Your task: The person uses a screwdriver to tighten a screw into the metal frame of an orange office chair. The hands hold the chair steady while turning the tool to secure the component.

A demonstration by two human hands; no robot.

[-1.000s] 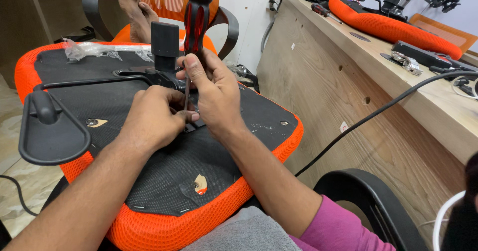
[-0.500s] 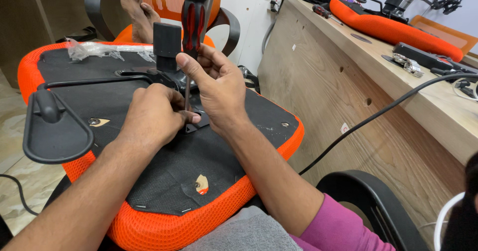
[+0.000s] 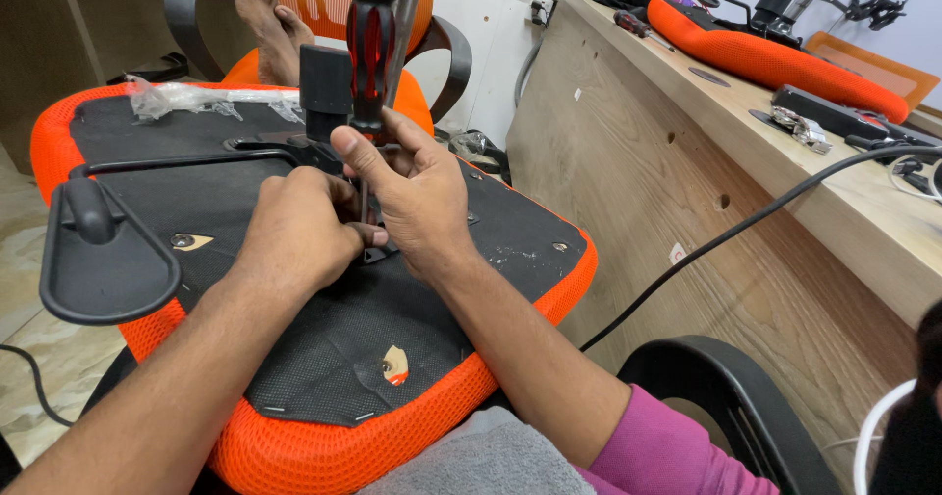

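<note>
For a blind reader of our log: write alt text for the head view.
A right hand holds a red-and-black screwdriver upright on the black underside of an upturned orange chair seat, while the left hand steadies its shaft. A wooden bench stands at right.

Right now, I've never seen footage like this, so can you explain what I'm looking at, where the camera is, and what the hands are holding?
The camera sits on a person's head, looking down at their own bare hands. An upturned orange chair seat with a black underside lies on their lap. The right hand holds a red and black screwdriver upright, tip down at the seat's metal fittings. The left hand rests beside the shaft, steadying it there. A black armrest sticks out at left. At right stands a wooden bench with an orange cushion and a black cable.
</note>
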